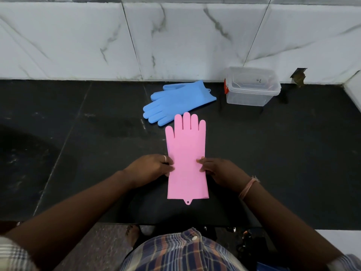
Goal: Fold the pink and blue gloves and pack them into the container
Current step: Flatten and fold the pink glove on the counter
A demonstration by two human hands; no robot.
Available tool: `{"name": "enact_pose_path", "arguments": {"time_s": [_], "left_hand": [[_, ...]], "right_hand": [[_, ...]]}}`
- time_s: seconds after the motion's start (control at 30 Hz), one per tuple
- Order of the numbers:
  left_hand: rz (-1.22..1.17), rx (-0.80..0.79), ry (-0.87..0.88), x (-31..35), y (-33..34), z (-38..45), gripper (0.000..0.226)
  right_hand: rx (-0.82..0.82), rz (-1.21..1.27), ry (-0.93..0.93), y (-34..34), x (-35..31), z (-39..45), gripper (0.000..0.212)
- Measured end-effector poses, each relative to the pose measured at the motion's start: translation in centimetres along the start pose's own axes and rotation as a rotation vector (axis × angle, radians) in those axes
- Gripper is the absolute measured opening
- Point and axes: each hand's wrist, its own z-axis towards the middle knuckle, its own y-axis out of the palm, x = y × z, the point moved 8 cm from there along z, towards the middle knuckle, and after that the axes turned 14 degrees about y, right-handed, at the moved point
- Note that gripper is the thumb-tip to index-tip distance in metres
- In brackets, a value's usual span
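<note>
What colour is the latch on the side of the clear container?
Red-orange; the latch sits on the container's left end, clearest in the head view.

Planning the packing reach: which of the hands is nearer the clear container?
Right. The right hand lies on the pink glove's right edge, below-left of the container; the left hand sits across the glove, farther away.

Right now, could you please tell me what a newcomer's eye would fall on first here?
The pink glove lies flat mid-counter, fingers pointing at the wall, with the left hand and right hand gripping its two side edges. Behind it lies the blue glove, and right of that a clear lidded container stands by the marble wall.
</note>
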Motion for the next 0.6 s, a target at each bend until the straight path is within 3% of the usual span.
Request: {"name": "enact_pose_path", "arguments": {"time_s": [0.17, 0.23, 0.3, 0.43, 0.5, 0.6], "left_hand": [[-0.062, -0.048, 0.04, -0.5, 1.3, 0.3, 0.031], [0.131, 0.025, 0.161, 0.4, 0.7, 0.3, 0.031], [0.14, 0.122, 0.218, 1.0, 0.4, 0.2, 0.027], [-0.174, 0.267, -0.137, -0.3, -0.2, 0.1, 0.024], [-0.361, 0.326, -0.366, -1.7, -0.2, -0.3, 0.026], [-0.53, 0.356, -0.576, -2.9, -0.3, 0.0, 0.026]], "right_hand": [[0.04, -0.006, -0.038, -0.1, -0.2, -0.1, 0.017], [0.059, 0.047, -0.002, -0.1, 0.0, -0.3, 0.022], [0.108, 0.185, 0.075, -0.4, 0.4, -0.3, 0.024], [0.18, 0.471, 0.209, -1.3, 1.3, 0.0, 0.021], [0.192, 0.509, 0.303, -1.6, 1.7, 0.8, 0.014], [0.183, 0.581, 0.526, -1.8, 2.8, 2.2, 0.02]]}}
